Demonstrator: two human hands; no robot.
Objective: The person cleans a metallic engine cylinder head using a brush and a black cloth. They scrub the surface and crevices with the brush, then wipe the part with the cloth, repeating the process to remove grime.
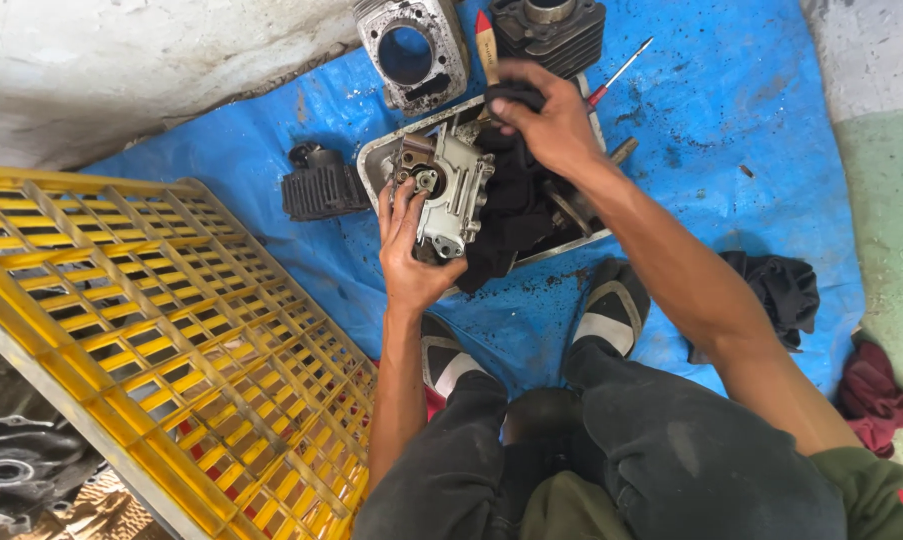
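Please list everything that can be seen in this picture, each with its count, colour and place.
engine part: 1, silver-grey, over the tray, held by left hand
tray: 1, metal, on the tarp
black rag: 1, in the tray, gripped by right hand
tarp: 1, blue, on the floor
cylinder blocks: 3, one silver and two dark, around the tray
screwdriver: 1, red handle, right of the tray
brush: 1, red-tipped wooden handle, above the tray
crate: 1, yellow, left
dark cloth: 1, right
red cloth: 1, far right
left hand: on the engine part
right hand: on the black rag
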